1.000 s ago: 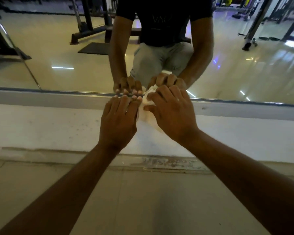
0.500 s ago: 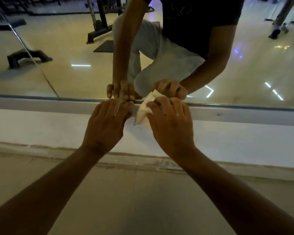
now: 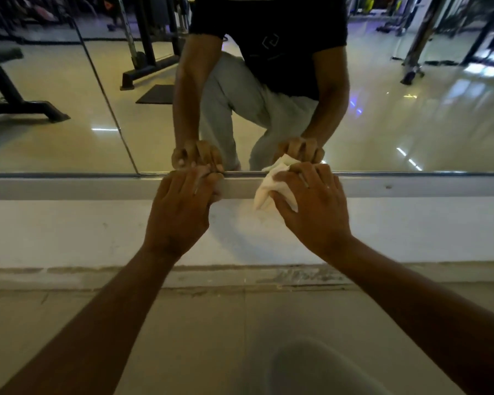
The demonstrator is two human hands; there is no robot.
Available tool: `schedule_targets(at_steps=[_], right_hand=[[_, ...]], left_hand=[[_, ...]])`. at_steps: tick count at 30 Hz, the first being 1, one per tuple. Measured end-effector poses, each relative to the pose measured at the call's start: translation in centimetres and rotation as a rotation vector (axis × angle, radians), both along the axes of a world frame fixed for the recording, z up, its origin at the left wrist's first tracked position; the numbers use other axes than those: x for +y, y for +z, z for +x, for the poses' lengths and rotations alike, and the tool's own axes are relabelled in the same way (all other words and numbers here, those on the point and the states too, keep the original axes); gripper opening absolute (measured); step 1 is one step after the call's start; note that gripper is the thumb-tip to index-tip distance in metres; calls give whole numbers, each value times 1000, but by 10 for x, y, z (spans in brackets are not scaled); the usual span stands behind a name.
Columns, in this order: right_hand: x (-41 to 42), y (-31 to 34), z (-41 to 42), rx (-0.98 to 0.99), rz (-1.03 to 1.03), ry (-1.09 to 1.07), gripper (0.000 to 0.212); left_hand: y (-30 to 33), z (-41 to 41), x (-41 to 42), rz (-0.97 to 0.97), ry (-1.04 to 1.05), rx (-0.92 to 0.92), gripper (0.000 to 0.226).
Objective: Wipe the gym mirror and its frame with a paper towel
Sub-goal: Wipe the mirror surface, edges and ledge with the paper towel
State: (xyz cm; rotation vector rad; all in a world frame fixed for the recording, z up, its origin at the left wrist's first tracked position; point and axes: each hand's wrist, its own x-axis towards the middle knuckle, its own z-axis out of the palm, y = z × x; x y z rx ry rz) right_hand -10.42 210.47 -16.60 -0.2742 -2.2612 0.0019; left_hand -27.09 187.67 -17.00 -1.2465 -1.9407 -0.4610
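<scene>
Since the earlier frames the two hands have drawn apart along the mirror's lower edge: half a second ago they lay almost side by side with the towel between them, and a bare stretch of frame now separates them. The right hand (image 3: pixel 311 206) has slid to the right, its fingers curled over a crumpled white paper towel (image 3: pixel 268 186) and pressing it against the pale frame (image 3: pixel 69 188) just under the glass; loose folds of the towel stick out to the left of the fingers. The left hand (image 3: pixel 180 206) lies with its fingers fairly straight, their tips bent over the frame's top edge where it meets the mirror (image 3: pixel 411 124), holding nothing. Below the frame runs a white wall strip (image 3: pixel 54 229), then a worn, chipped ledge (image 3: pixel 297 276) and the tiled floor (image 3: pixel 197 337). In the glass the person shows crouched in a dark shirt and light trousers, the reflected hands meeting the real ones at the edge. Also reflected are a black bench base (image 3: pixel 17 101) at left, a dark floor mat (image 3: pixel 156 94), a machine's frame (image 3: pixel 146 52) behind it, and more equipment legs at upper right. A vertical seam (image 3: pixel 106 95) between mirror panels slants down to the frame just left of the left hand.
</scene>
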Motion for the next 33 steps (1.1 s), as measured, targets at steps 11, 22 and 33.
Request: schedule_targets(at_steps=[11,22,33], right_hand=[[-20,3,-15,-27,-19,22,41],[-60,7,-54,-33,31,143,35],[-103,25,-90,-32,79,183,30]], left_hand=[[-5,-24,-22,17,-63,-52,33],[-16,-40,-38,72,-37,39,36],[-9,-50,-75,73,79,3,33]])
